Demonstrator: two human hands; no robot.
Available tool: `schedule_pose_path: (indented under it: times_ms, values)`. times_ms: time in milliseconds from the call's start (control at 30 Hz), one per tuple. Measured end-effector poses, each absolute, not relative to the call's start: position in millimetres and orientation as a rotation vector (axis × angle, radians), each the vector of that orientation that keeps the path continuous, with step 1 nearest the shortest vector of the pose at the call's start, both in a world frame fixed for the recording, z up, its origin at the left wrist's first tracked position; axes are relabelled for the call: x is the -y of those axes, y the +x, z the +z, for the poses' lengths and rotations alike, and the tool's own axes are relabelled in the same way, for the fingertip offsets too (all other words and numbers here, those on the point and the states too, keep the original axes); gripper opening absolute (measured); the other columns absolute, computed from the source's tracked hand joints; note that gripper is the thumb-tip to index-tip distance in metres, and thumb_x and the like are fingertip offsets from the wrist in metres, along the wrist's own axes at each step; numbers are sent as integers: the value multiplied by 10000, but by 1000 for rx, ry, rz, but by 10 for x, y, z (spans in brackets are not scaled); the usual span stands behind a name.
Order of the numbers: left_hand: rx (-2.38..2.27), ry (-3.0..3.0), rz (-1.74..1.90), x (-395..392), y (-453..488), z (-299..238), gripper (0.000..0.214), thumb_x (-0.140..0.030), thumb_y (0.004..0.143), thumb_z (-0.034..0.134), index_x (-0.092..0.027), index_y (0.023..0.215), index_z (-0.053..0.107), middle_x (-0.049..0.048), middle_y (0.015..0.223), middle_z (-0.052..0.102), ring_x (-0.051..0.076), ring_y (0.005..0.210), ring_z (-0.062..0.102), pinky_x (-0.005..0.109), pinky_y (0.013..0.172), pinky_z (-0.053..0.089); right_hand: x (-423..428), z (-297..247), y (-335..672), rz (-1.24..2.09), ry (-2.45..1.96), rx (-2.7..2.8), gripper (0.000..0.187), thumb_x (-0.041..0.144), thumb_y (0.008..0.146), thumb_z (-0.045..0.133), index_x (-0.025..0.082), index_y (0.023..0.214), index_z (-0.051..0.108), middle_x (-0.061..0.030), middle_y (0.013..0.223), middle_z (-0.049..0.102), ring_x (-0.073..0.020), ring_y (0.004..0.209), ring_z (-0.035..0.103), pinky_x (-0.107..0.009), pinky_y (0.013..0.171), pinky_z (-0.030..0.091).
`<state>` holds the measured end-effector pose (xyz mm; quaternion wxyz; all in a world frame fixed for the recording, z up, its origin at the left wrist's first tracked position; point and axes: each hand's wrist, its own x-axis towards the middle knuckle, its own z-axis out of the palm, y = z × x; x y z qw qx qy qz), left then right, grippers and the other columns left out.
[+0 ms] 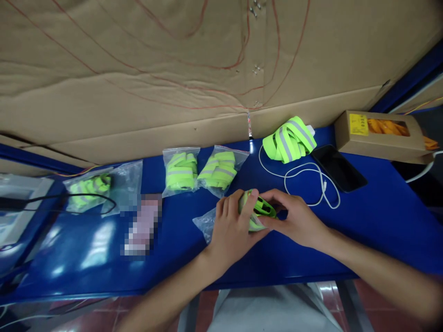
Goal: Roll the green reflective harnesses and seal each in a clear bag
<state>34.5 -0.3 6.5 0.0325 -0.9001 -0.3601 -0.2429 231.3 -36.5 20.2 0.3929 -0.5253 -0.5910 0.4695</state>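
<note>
A folded yellow-green reflective strap (265, 208) sits between my two hands, partly inside a clear plastic bag (206, 224). My left hand (233, 221) is wrapped around the bag and the strap from the left, its fingers over the top. From the right, my right hand (292, 219) pinches the strap's edge or the bag's mouth with thumb and fingers; which of these it grips is partly hidden. Beyond my hands lie two bagged reflective straps, one bag on the left (182, 171) and one on the right (218, 169). A loose bundle of reflective strap (290, 139) rests farther back, without a bag.
On the blue table (180, 258), a white cable (301, 175) curls beside a black phone (339, 168). An open cardboard box (380, 136) stands back right. At left lie another bagged strap (90, 189) and a blurred-out pink item (143, 226). Cardboard (138, 110) lines the back.
</note>
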Motion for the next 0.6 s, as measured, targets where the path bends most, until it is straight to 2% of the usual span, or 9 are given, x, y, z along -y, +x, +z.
schedule_pose_path:
  times_ms: [133, 200, 300, 400, 500, 567, 600]
  values:
    - [1055, -2786, -766, 58, 387, 117, 723, -398, 925, 662, -154, 1510, 314, 207, 1232, 623, 350, 1116, 625, 495, 921, 492, 356, 228, 2315, 1273, -1203, 1709, 323, 418, 1046, 499, 286, 1286, 670, -33, 1151, 746, -202, 1039, 708, -354, 969, 534]
    - [1002, -2798, -767, 128, 404, 161, 689, -336, 923, 654, -155, 1509, 340, 178, 1182, 653, 331, 1057, 643, 492, 902, 499, 361, 245, 2312, 1373, -1031, 1816, 438, 456, 1089, 357, 221, 1203, 709, -69, 1124, 737, -195, 1058, 684, -363, 1019, 509]
    - [933, -2843, -767, 301, 416, 250, 701, -243, 904, 661, -156, 1522, 341, 156, 1133, 677, 320, 979, 657, 492, 855, 515, 389, 252, 2275, 1475, -800, 1894, 582, 525, 1094, 270, 148, 1113, 713, -113, 1112, 716, -190, 1088, 648, -363, 1033, 502]
    - [884, -3004, -847, 439, 357, 422, 785, -212, 893, 675, -183, 1565, 272, 166, 1191, 661, 323, 1039, 654, 506, 872, 538, 417, 226, 2219, 1523, -669, 1869, 546, 543, 1081, 334, 149, 1120, 710, -104, 1084, 710, -174, 1012, 649, -346, 973, 530]
    - [871, -3386, -711, 358, 181, 692, 913, -430, 887, 744, -244, 1609, 215, 185, 1400, 575, 329, 1246, 601, 502, 988, 548, 414, 187, 2201, 1453, -614, 1828, 473, 558, 991, 574, 174, 1243, 687, -106, 1165, 701, -206, 1090, 645, -378, 1016, 513]
    - [1050, -3573, -495, 167, 32, 842, 1001, -533, 844, 773, -296, 1626, 195, 165, 1532, 488, 320, 1372, 534, 458, 1053, 538, 401, 173, 2216, 1364, -658, 1861, 570, 535, 916, 702, 184, 1360, 632, -128, 1248, 683, -240, 1170, 632, -415, 1059, 489]
    - [1203, -3600, -398, 50, -33, 881, 958, -521, 848, 773, -339, 1616, 230, 133, 1558, 473, 308, 1388, 528, 447, 1077, 526, 395, 172, 2226, 1326, -688, 1884, 618, 514, 890, 744, 189, 1397, 607, -136, 1272, 677, -249, 1189, 631, -424, 1069, 483]
